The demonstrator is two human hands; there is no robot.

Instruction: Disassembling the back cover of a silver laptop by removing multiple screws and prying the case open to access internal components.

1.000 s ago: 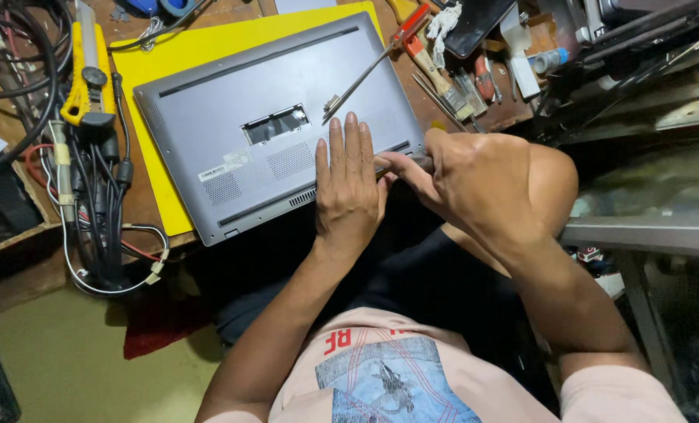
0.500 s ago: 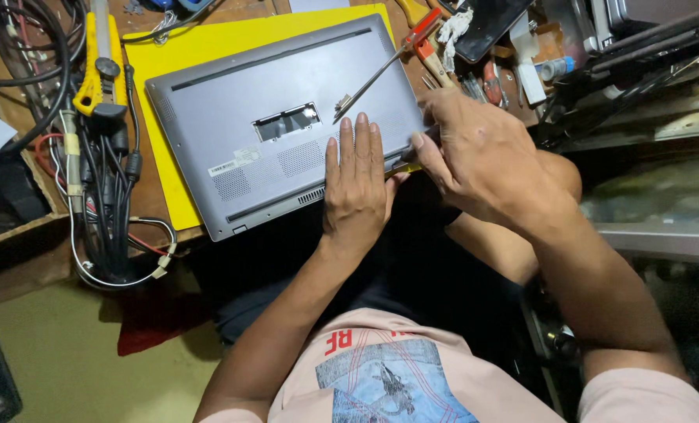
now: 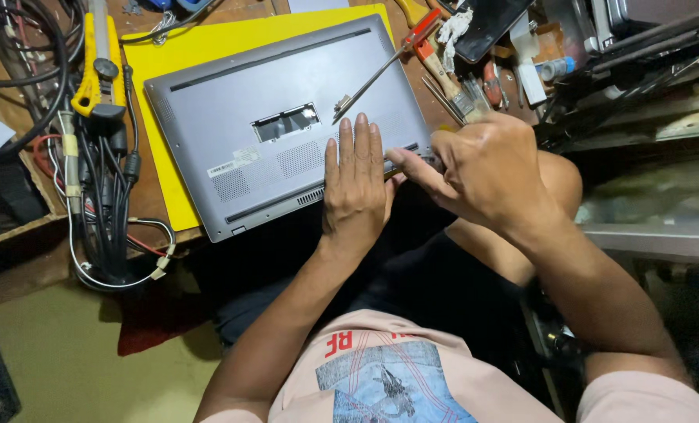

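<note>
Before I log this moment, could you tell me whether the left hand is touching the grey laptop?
Touching: the head view shows the left hand lying flat, palm down, on the grey laptop.

A brown wooden counter point(image 3: 232, 9) carries everything here, its worn surface showing only in patches between the clutter. A flat bright yellow mat point(image 3: 161, 117) lies on it, and a grey laptop turned underside up point(image 3: 271, 133) rests on that mat, its near edge reaching past the counter's front. At the left edge lie a yellow-handled tool point(image 3: 95, 63) and a bundle of black cables point(image 3: 106, 196) that spills over the front. To the right of the mat lie a red-handled screwdriver with a long steel shaft point(image 3: 400, 51), a wooden-handled brush point(image 3: 447, 78) and a dark flat phone-like slab point(image 3: 490, 23).
</note>
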